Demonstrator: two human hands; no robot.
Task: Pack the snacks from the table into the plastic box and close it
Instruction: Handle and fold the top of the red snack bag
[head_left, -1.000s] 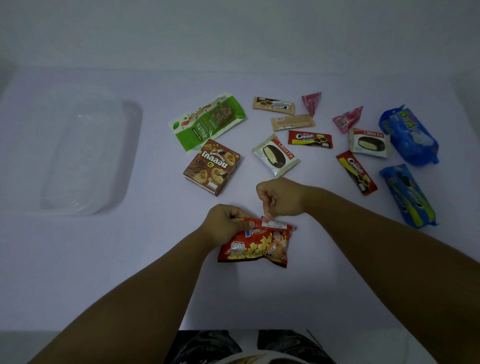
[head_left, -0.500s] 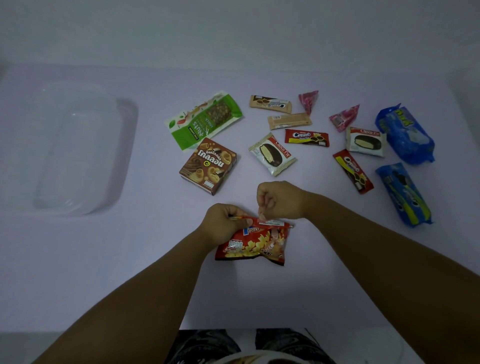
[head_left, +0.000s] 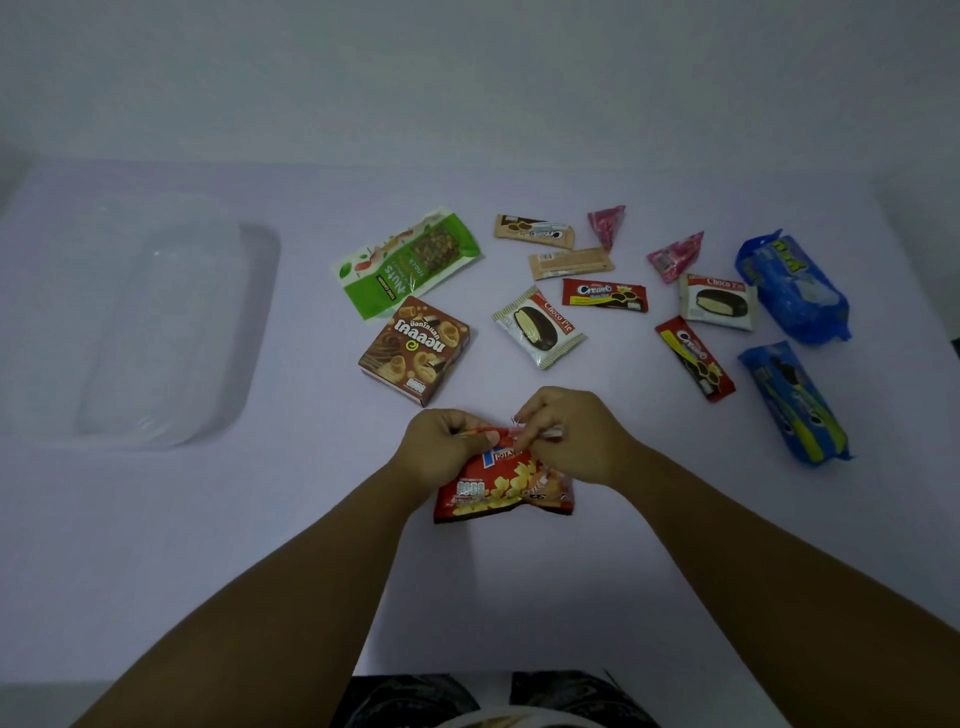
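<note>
- The left hand and right hand meet over the table, each pinching the top seam of a red chip bag; fingers of both are curled tight on the crimped edge.
- The bag hangs down toward the person from the two grips, its seam running left to right between the hands and its printed face up.
- Just beyond the left hand lies a brown biscuit box, set cornerwise, and past it a green nut packet whose long axis slants up to the right.
- Just beyond the right hand sits a white Choco Pie pack, tilted; farther out lie a red Creamo wafer lying across, two tan wafer bars and a pink triangular sweet.
- To the right of the right hand, well apart, a second red Creamo wafer points diagonally away, with a second Choco Pie pack and another pink sweet beyond it.
- Farthest right lie two blue cookie packs, both long axes slanting down to the right.
- Far to the left of the left hand stands the clear plastic box, long side running away from the person; nothing can be made out inside it, and whether a lid is on it cannot be told.
</note>
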